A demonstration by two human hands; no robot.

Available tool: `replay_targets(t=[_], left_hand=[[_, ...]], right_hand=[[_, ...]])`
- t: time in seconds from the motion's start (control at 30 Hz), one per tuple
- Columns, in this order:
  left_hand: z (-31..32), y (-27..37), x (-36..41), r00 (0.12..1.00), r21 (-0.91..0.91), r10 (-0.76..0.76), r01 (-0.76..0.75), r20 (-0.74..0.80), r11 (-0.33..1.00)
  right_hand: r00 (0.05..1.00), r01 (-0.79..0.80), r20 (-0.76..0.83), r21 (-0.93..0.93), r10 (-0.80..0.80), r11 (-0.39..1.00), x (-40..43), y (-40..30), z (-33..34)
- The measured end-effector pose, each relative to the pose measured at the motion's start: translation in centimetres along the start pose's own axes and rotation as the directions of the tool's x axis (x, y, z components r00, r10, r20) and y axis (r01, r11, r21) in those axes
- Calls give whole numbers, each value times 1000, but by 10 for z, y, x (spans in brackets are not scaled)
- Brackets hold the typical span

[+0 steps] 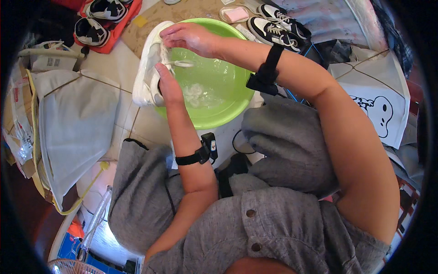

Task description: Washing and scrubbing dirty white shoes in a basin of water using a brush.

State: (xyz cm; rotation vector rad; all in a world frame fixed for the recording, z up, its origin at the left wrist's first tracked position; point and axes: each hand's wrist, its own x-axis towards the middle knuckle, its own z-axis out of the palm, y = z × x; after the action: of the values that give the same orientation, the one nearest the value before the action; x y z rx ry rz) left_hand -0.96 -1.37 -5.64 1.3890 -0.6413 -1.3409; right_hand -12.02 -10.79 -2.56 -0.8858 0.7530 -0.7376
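A white lace-up sneaker (pixel 141 78) is tilted on its side at the left rim of a green plastic basin (pixel 219 118). My left hand (pixel 171 85) grips it at the collar opening, thumb along the tongue and the other fingers hidden. At the toe, my right hand (pixel 191 38) holds the sneaker's upper, its fingertips bent over the front of the laces. A loose white lace (pixel 183 63) dangles above the basin. Cloudy water (pixel 219 78) with a patch of foam (pixel 195 94) fills the basin's bottom.
Behind the basin lie a pink soap bar (pixel 236 14) in a dish, a white brush (pixel 247 33) and black-and-white sneakers (pixel 273 29). More sneakers (pixel 91 31) rest on a red bag (pixel 118 32). Pale bags stand left (pixel 77 116) and right (pixel 373 78).
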Motion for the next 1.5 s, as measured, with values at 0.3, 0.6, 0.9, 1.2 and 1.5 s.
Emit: replay_targets(t=[0.3, 0.6, 0.9, 1.2, 1.5], left_hand=[[-20, -10, 14, 981, -114, 175, -165, 87, 980], [-6, 19, -7, 988, -259, 152, -141, 23, 955], [12, 5, 4, 983, -338, 166, -132, 74, 932], [-4, 11, -6, 999, -101, -24, 21, -29, 995], [2, 16, -3, 981, -291, 187, -165, 52, 943]], right_hand=[[950, 313, 181, -577, -255, 755, -29, 20, 25], [855, -487, -337, -259, 394, 834, -4, 54, -49], [649, -571, -567, 79, 508, 817, -17, 100, -134], [927, -340, 178, 19, 331, 940, 2, 2, -27], [707, -694, -533, -398, 465, 600, -12, 86, -113]])
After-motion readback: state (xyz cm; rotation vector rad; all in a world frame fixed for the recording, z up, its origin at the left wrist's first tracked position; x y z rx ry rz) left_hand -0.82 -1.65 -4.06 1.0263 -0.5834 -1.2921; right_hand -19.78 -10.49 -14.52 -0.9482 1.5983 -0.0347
